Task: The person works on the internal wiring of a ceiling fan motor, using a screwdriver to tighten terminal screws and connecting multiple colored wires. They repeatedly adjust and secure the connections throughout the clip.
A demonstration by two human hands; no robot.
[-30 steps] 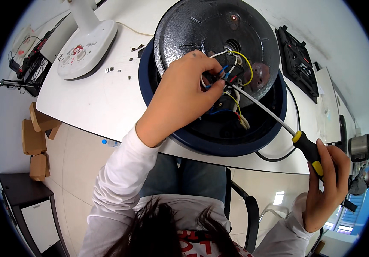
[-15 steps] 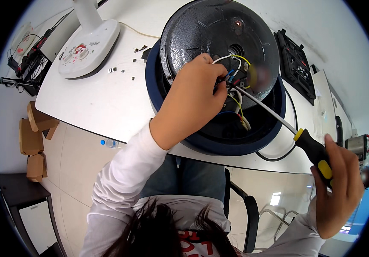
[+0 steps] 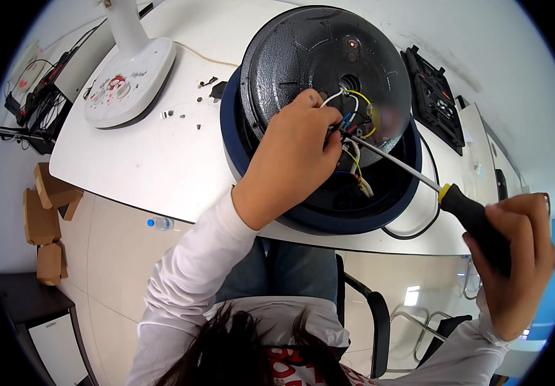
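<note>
My left hand [image 3: 293, 154] is closed in a pinch on wires [image 3: 348, 119] and a small dark part they run into, mostly hidden by the fingers. Wrapped round the black handle of a screwdriver [image 3: 467, 209] is my right hand [image 3: 519, 257]. The screwdriver's long shaft slants up and left, its tip at the dark part beside my left fingertips. Behind them a round black metal plate [image 3: 303, 55] leans tilted over a dark blue round housing [image 3: 329, 222]. White, yellow and blue wires link a hole in the plate to the housing's inside.
The white table [image 3: 129, 167] carries a white appliance base [image 3: 132, 83] at left, with small metal parts [image 3: 168, 114] nearby. At right lie an open black tool case [image 3: 435, 100] and a black cable [image 3: 429, 228]. Cardboard boxes [image 3: 42, 219] and a bottle [image 3: 160, 223] are on the floor.
The screwdriver handle has turned in my right hand; its yellow side patch no longer shows. My right fingers have curled further round it. My left hand keeps its pinch at the wires.
</note>
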